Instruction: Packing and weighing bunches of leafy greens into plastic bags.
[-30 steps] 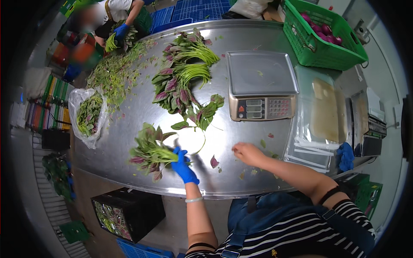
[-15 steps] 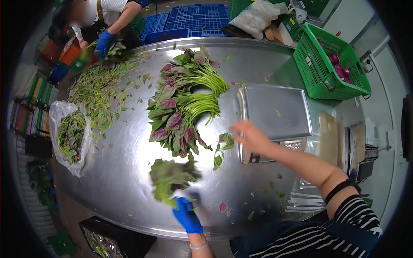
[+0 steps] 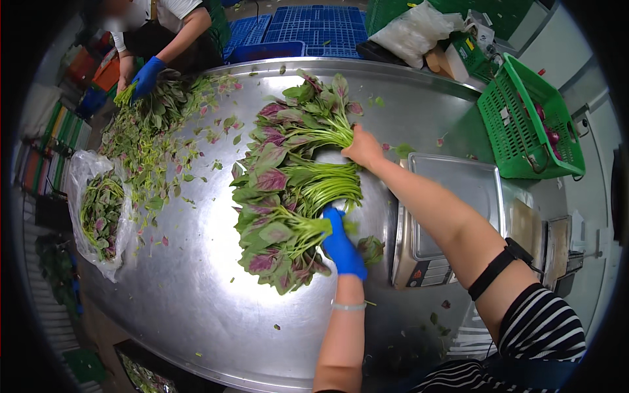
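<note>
Left hand: the lower bunch of green-and-purple leafy stems (image 3: 285, 232) is clamped near its stem ends by the blue-gloved left hand (image 3: 342, 245), perhaps so that the soft leaves are left uncrushed.
Right hand: the upper bunch of green-and-purple leafy stems (image 3: 311, 124) is touched at its stem ends by the bare right hand (image 3: 364, 148); whether it is firmly gripped cannot be told.
Bunches: at the frame's centre, on the shiny metal worktop (image 3: 196, 314), leaves are turned left and stems right, seemingly for easy grasping.
Scale: the flat-topped grey-and-beige weighing scale (image 3: 462, 180) is placed right of centre.
</note>
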`<control>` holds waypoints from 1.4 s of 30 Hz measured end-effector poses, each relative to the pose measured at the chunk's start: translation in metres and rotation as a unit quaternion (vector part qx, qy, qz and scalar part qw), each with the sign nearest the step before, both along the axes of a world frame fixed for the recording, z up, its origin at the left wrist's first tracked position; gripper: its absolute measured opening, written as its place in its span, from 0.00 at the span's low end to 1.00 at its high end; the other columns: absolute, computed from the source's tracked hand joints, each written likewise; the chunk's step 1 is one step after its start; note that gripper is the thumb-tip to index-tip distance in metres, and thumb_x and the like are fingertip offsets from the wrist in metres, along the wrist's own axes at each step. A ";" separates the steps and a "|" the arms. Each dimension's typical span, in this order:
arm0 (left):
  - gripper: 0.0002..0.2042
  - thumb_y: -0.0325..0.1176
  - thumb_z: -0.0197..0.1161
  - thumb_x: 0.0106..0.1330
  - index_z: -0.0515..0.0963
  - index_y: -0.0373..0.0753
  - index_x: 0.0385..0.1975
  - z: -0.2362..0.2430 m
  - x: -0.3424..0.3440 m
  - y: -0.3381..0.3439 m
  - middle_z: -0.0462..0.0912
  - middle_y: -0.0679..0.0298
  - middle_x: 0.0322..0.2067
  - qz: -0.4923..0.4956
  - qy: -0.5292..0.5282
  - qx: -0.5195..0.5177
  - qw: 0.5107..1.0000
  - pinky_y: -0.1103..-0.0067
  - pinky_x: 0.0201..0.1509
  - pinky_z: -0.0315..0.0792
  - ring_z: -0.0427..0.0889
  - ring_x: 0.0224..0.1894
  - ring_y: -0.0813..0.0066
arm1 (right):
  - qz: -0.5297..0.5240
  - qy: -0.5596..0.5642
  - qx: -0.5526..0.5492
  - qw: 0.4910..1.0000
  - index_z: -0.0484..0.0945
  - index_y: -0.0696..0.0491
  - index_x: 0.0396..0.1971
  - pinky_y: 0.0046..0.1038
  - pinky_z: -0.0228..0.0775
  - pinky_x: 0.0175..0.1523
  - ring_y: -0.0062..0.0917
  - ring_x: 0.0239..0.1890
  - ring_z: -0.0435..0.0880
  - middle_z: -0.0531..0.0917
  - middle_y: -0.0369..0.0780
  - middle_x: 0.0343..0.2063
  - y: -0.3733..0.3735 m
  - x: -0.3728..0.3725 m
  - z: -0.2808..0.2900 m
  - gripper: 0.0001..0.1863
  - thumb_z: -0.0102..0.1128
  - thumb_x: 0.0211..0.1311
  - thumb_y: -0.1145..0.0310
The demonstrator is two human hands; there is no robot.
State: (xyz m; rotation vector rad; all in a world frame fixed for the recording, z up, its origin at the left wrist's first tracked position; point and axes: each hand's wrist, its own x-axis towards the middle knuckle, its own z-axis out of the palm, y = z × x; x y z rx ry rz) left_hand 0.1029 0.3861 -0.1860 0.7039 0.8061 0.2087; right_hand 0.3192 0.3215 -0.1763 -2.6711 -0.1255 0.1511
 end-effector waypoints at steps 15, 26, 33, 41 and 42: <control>0.15 0.39 0.59 0.70 0.74 0.37 0.49 0.063 -0.171 0.036 0.76 0.63 0.50 0.116 -0.124 -0.003 0.985 0.69 0.64 0.62 0.72 0.55 0.69 | 0.090 0.069 0.180 0.977 0.69 0.60 0.39 0.47 0.73 0.40 0.52 0.34 0.81 0.81 0.55 0.28 0.007 -0.265 0.062 0.23 0.67 0.45 0.64; 0.24 0.47 0.45 0.75 0.74 0.31 0.54 0.026 -0.359 0.052 0.79 0.56 0.54 0.031 -0.023 0.071 0.997 0.70 0.65 0.63 0.74 0.58 0.65 | -0.065 0.061 0.338 0.937 0.71 0.56 0.46 0.37 0.73 0.44 0.41 0.38 0.82 0.82 0.48 0.35 -0.064 -0.282 0.132 0.24 0.66 0.47 0.71; 0.23 0.49 0.46 0.75 0.77 0.32 0.49 0.062 -0.381 0.061 0.80 0.62 0.37 0.100 0.124 0.204 0.966 0.74 0.49 0.68 0.76 0.41 0.73 | -0.188 -0.227 0.288 0.911 0.70 0.60 0.42 0.37 0.74 0.39 0.42 0.34 0.83 0.83 0.49 0.31 -0.213 -0.254 0.190 0.20 0.63 0.48 0.71; 0.20 0.43 0.48 0.74 0.77 0.32 0.48 0.145 -0.339 -0.010 0.80 0.62 0.39 -0.038 0.003 0.348 0.937 0.75 0.50 0.71 0.77 0.43 0.73 | -0.179 0.000 0.040 0.983 0.67 0.64 0.49 0.43 0.75 0.49 0.49 0.44 0.82 0.82 0.54 0.40 -0.302 -0.263 0.096 0.36 0.72 0.45 0.56; 0.19 0.42 0.50 0.73 0.77 0.31 0.49 0.154 -0.332 -0.028 0.80 0.62 0.39 -0.057 -0.016 0.388 0.920 0.75 0.51 0.71 0.77 0.43 0.74 | -0.164 -0.160 0.026 0.973 0.67 0.63 0.51 0.43 0.75 0.48 0.49 0.43 0.82 0.82 0.52 0.39 -0.307 -0.272 0.099 0.36 0.71 0.47 0.56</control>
